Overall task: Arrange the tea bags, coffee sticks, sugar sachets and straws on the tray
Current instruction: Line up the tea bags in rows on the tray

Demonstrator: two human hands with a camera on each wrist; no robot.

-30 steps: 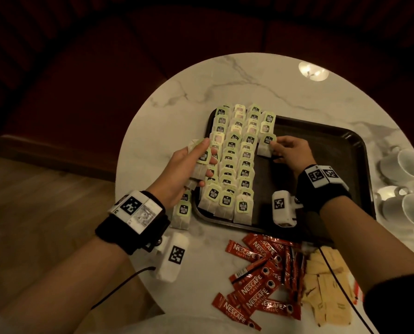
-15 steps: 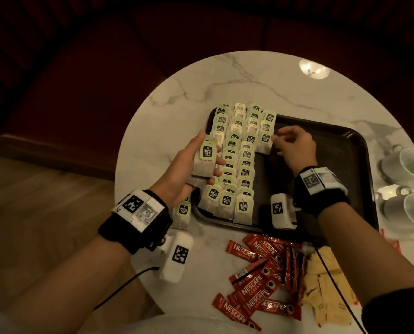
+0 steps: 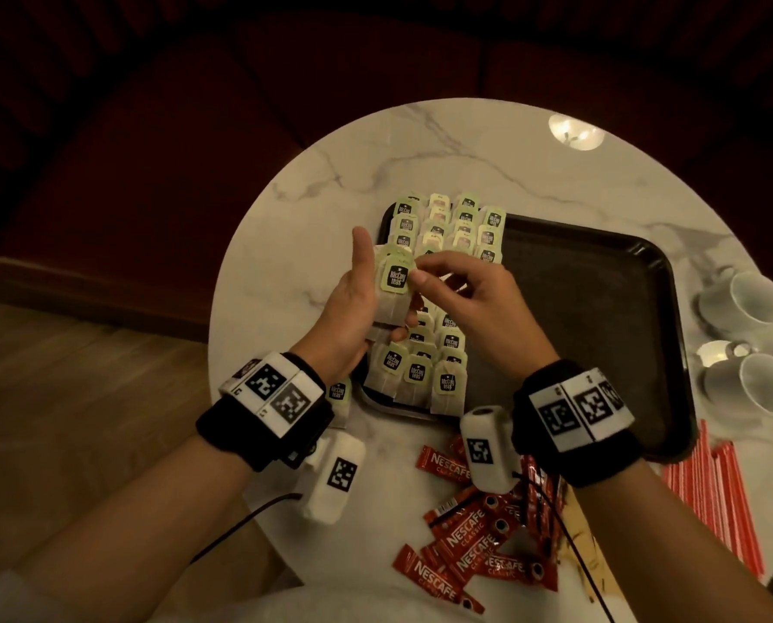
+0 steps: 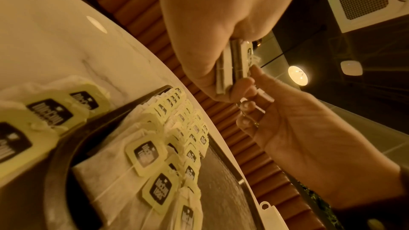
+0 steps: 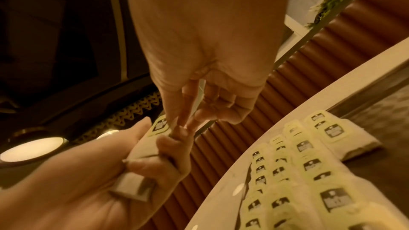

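The tea bags (image 3: 438, 308) you are arranging lie in overlapping rows along the left side of the dark tray (image 3: 600, 317), their green tags facing up; the rest of the tray floor to the right is bare. Your left hand (image 3: 348, 308) grips a small stack of tea bags (image 3: 393, 285) upright above the tray's left rim, thumb raised, fingers wrapped behind the stack. Your right hand (image 3: 470, 303) pinches the tag of the front bag in that stack between thumb and forefinger, its other fingers loosely spread.

More tea bags (image 4: 50, 109) lie on the tabletop just outside the tray's left rim, beneath your left wrist. The coffee sticks (image 3: 479, 537), red sachets, sit in a loose heap on the near tabletop, below your right wrist, with the pale sugar sachets (image 3: 578, 546) partly hidden under them and under your forearm. The straws (image 3: 713, 496), red and white, lie bunched at the near right edge, just beside the tray's near right corner.

The round marble tabletop (image 3: 420, 150) holds two white cups (image 3: 753, 339) at its right edge, near the tray's right rim. The far part of the tabletop is bare. Beyond it runs a dark ribbed bench seat (image 5: 332, 45), and wooden floor (image 3: 83, 397) shows at the left.
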